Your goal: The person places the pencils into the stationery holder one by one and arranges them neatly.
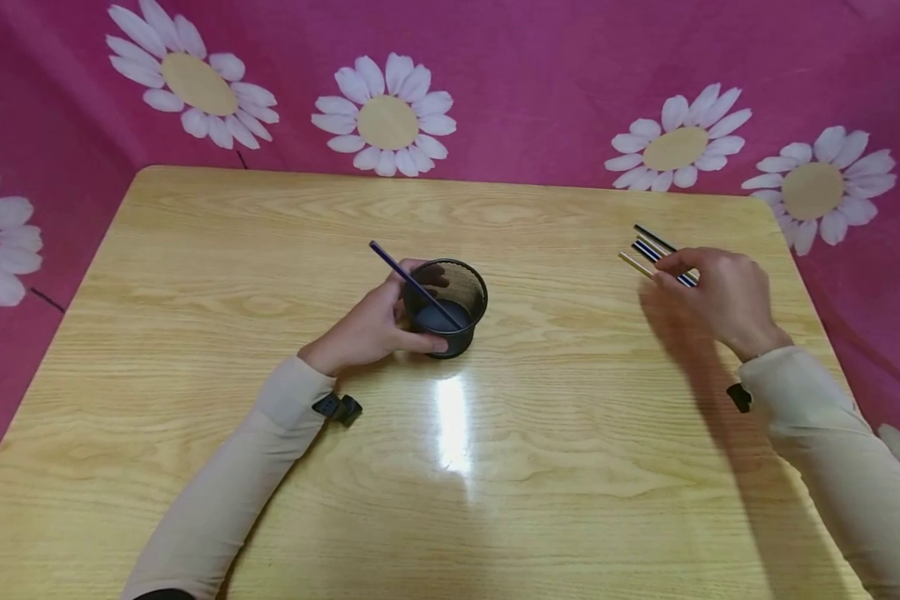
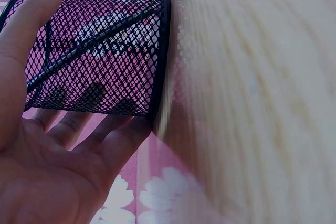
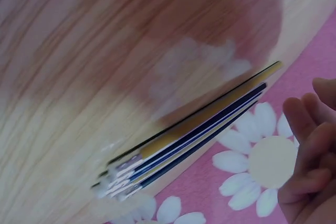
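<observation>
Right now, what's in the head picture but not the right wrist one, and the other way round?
Only head: the mesh cup, the dark stick leaning in it, and the left hand gripping the cup. Only right wrist: the thin sticks at full length; in the head view the right hand hides part. Both: those sticks, that hand, the wooden table, the pink flowery cloth.

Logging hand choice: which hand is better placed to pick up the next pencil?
Probably the right: the right hand hovers at the loose pencils, while the left hand grips the mesh cup, away from them.
</observation>
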Demonstrator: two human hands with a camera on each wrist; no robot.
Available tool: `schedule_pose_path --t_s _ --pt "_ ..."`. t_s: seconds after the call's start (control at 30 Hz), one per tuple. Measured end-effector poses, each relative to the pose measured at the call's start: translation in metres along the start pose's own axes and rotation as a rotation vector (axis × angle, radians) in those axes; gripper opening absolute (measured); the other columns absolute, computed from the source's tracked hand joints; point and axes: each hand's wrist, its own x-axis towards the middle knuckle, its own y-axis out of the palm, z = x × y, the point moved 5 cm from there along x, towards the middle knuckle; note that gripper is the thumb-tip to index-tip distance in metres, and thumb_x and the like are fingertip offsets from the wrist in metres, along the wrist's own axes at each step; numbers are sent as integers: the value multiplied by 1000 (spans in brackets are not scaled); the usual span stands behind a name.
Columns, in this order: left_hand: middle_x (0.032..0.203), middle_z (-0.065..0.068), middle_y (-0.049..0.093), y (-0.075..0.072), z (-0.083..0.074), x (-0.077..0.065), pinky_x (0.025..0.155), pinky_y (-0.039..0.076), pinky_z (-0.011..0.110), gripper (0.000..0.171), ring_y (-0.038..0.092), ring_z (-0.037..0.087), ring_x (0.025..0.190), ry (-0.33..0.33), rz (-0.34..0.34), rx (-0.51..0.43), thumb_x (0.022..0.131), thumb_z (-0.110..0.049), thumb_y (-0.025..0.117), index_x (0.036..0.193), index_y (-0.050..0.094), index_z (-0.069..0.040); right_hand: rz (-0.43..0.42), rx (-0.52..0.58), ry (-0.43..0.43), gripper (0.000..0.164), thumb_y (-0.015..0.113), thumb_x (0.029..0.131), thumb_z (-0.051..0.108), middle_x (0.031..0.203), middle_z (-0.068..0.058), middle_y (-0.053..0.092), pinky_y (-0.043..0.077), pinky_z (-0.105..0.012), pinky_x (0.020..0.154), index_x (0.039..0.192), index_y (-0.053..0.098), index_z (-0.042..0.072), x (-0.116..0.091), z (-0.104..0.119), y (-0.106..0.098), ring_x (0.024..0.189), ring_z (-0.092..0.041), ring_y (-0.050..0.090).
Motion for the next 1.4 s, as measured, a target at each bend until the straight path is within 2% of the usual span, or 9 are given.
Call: schedule_pose_path --t_s 0.17,0.33,0.63,0.87,1.07,1.27,1.4 --pt "160 16 49 -1 0 -1 121 41 44 91 51 34 145 1 0 -3 83 10 91 156 39 -1 78 -35 43 21 79 103 21 100 -18 77 37 -47 67 111 81 2 3 -11 5 75 -31 57" --pt "158 14 50 -1 0 -1 120 42 43 90 52 33 143 1 -1 -10 84 10 91 156 39 -2 127 -66 53 24 77 104 22 101 -21 77 40 -49 67 111 80 -1 3 -18 9 79 -35 61" --pt "159 16 50 -1 0 -1 120 42 43 91 52 33 144 12 -1 -14 83 13 90 156 39 -1 125 -130 15 17 79 100 16 101 -24 77 47 -59 61 109 81 2 0 -24 11 78 -40 67" --pt "156 17 52 -1 0 -1 119 43 44 91 55 35 139 15 0 -27 83 13 90 157 39 -2 144 -148 24 16 79 100 13 107 -27 76 50 -64 66 110 81 1 -1 -29 16 82 -43 68" --pt "156 20 52 -1 1 0 119 43 44 91 54 34 140 15 -1 -10 83 11 91 157 39 -2 157 -147 37 16 78 101 11 106 -28 75 50 -62 66 110 80 -2 -3 -33 17 81 -41 67" --pt "155 16 53 -2 1 0 119 43 43 92 53 31 140 12 -4 7 83 10 91 158 39 -3 152 -139 40 17 79 101 14 101 -25 76 47 -57 64 109 80 -1 -3 -31 12 79 -38 66" --pt "156 15 52 -2 0 -1 118 43 43 92 53 32 141 8 -8 12 84 10 91 158 39 -3 115 -121 26 19 81 100 17 96 -23 76 45 -53 62 107 80 -1 -2 -25 6 78 -37 66"
